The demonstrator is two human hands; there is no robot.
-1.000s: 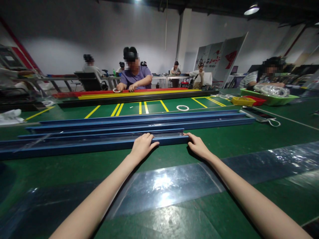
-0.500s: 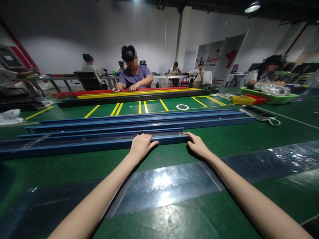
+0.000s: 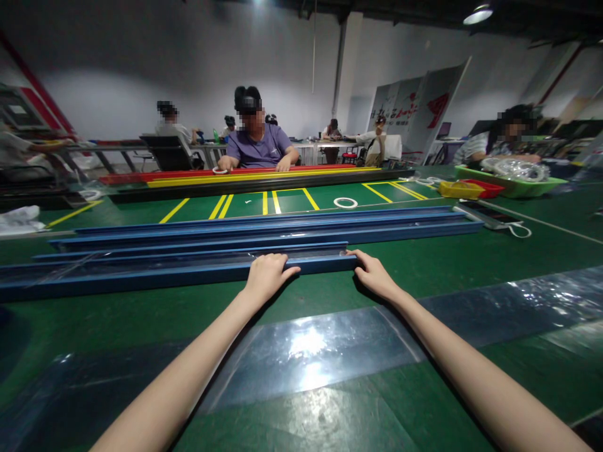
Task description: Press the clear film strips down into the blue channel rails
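Note:
A long blue channel profile (image 3: 155, 279) lies across the green table, its open side up with clear film (image 3: 75, 269) inside it. My left hand (image 3: 268, 276) grips its near wall, fingers curled over the top edge and thumb stretched along the outer side. At the channel's right end, my right hand (image 3: 374, 273) is closed on the corner, its fingertips partly hidden behind the end. Just beyond lie more blue channels (image 3: 400, 233), parallel to the one I hold. A clear plastic sheet (image 3: 339, 339) is spread on the table beneath my forearms.
Across the table (image 3: 452, 270), a person in a purple shirt (image 3: 261, 147) works by red, yellow and black profiles (image 3: 264, 176). A white tape ring (image 3: 345, 203) lies ahead. To the right are a phone (image 3: 490, 212), a yellow tray (image 3: 459, 190) and a green basket (image 3: 532, 188).
My hands and the blue channel have stayed practically still. The person opposite has raised their head a little and shifted one hand to the right.

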